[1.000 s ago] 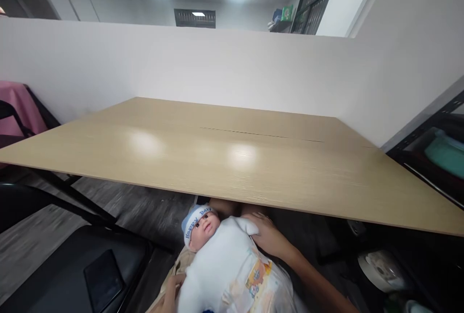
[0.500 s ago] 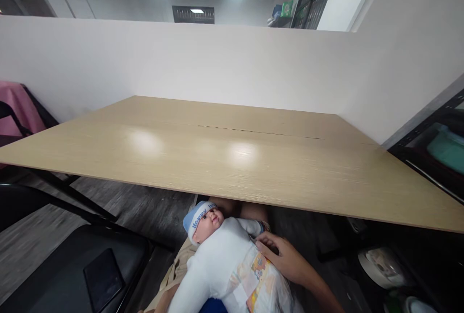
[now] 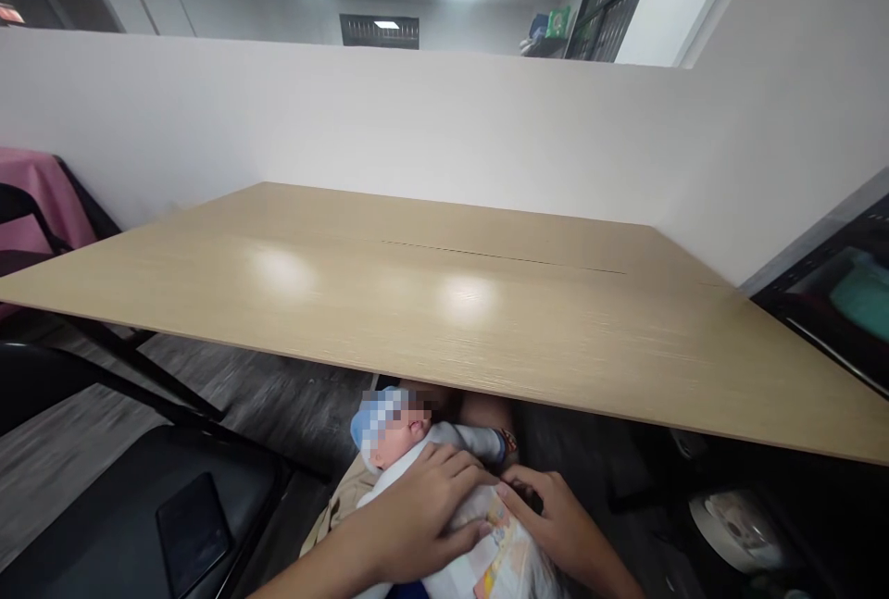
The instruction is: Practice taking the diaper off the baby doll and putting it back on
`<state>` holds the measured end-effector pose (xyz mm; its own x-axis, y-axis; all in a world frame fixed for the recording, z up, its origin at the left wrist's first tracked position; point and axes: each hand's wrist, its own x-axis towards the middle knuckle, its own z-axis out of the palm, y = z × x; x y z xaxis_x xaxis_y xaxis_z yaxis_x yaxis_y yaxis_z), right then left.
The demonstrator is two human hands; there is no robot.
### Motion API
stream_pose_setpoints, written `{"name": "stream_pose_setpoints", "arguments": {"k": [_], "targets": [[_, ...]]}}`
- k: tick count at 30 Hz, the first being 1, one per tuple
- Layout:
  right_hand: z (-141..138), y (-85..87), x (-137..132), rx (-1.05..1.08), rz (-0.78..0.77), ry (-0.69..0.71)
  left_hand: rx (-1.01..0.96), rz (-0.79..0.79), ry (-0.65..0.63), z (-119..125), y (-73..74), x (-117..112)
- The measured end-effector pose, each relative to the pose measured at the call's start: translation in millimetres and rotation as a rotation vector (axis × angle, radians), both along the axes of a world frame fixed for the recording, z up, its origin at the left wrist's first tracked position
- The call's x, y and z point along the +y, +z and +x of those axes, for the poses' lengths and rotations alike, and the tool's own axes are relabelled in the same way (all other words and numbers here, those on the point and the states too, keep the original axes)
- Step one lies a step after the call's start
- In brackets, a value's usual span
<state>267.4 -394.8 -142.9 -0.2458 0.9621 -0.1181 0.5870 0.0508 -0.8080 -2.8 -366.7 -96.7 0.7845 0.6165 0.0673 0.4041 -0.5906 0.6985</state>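
Observation:
A baby doll [image 3: 423, 451] in a white suit, blue cap and printed diaper lies on my lap, just below the near edge of the wooden table [image 3: 444, 303]. My left hand [image 3: 417, 516] lies flat across the doll's chest with fingers spread. My right hand [image 3: 556, 525] rests on the doll's diaper [image 3: 500, 553] at its right side, fingers bent and touching the diaper's top edge. The doll's legs are out of view.
A black chair seat [image 3: 139, 525] with a dark phone [image 3: 191, 534] on it stands at my left. White partition walls close off the back and right. A dark shelf rack [image 3: 833, 293] with a teal item is at right. A pink cloth [image 3: 34, 201] hangs at far left.
My left hand has come up from beneath the doll's side and now lies over its chest. My right hand slid down from the doll's arm to the diaper.

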Motion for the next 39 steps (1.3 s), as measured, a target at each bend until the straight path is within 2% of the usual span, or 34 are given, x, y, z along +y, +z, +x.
{"name": "stream_pose_setpoints", "arguments": {"k": [3,6,8,13,21,23,26,30,33,36,39], "targets": [[2,-5.0,-6,-0.122,0.078,0.041,-0.027,0.084,-0.097,20,-19.6,17],[1,-10.4,-10,-0.239,0.191,0.109,-0.101,0.124,-0.132,14,-35.5,13],[-1,-10.9,-11,-0.285,0.25,0.142,-0.157,0.124,-0.14,6,-39.8,6],[-1,-7.0,-4,-0.273,0.249,0.147,-0.266,0.099,-0.116,-5,-40.1,-4],[15,-25.1,26,-0.081,0.149,-0.07,-0.299,0.07,-0.102,-5,-31.3,-5],[13,-18.5,27,-0.041,0.166,-0.083,-0.375,0.027,-0.142,-9,-30.0,-7],[-1,6.4,19,0.005,0.156,0.01,-0.466,-0.052,-0.149,-17,-34.5,-13],[-29,41.4,6,0.01,0.104,0.259,-0.498,-0.174,-0.066,-24,-54.1,-19],[-34,52.7,1,-0.058,0.106,0.265,-0.474,-0.234,-0.013,-26,-65.7,-21],[-18,56.4,-9,-0.098,0.025,0.227,-0.397,-0.209,0.073,-25,-59.5,-21],[10,57.7,-27,-0.112,-0.129,0.186,-0.267,-0.075,0.116,-14,-37.9,-14]]}}
